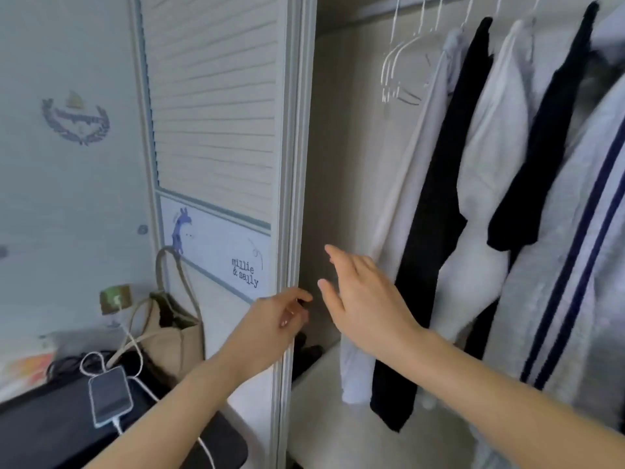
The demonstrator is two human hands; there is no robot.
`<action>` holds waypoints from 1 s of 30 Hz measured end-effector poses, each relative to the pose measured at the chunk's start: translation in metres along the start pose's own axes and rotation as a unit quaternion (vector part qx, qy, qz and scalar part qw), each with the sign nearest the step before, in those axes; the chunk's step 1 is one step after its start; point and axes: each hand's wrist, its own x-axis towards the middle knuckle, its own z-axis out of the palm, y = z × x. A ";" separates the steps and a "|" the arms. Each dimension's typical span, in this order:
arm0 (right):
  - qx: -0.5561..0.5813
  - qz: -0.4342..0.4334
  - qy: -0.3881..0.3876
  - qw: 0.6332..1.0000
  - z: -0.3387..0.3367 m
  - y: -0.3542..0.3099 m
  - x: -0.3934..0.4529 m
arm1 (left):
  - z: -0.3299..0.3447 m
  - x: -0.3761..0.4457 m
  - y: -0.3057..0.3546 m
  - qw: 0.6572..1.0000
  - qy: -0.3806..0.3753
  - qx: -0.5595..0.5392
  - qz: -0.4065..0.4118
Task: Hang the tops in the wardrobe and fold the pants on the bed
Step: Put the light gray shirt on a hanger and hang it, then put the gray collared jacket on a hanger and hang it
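The left hand [277, 316] is curling its fingers round the edge of the sliding wardrobe door [294, 198] while the right hand [362, 296] is reaching in empty and flat-fingered beside the hanging tops [473, 198]; pulling the door squarely along its track looks wisest.

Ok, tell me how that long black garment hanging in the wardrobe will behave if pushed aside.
The long black garment hangs limp in folds, so probably floppy and light. On a hanger, it would likely swing and slide along easily.

Soft daylight, slight blur, wide-angle bowing
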 end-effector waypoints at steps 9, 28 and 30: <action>0.271 -0.089 -0.098 0.954 0.032 -0.085 -0.158 | 0.034 -0.250 0.061 0.945 0.197 0.048 -0.256; 0.422 -0.376 -0.446 0.694 -0.033 -0.444 -0.537 | 0.132 -0.826 0.271 0.531 0.456 0.097 -0.707; 0.409 -0.399 -0.470 0.672 -0.042 -0.476 -0.577 | 0.146 -0.877 0.293 0.488 0.464 0.055 -0.737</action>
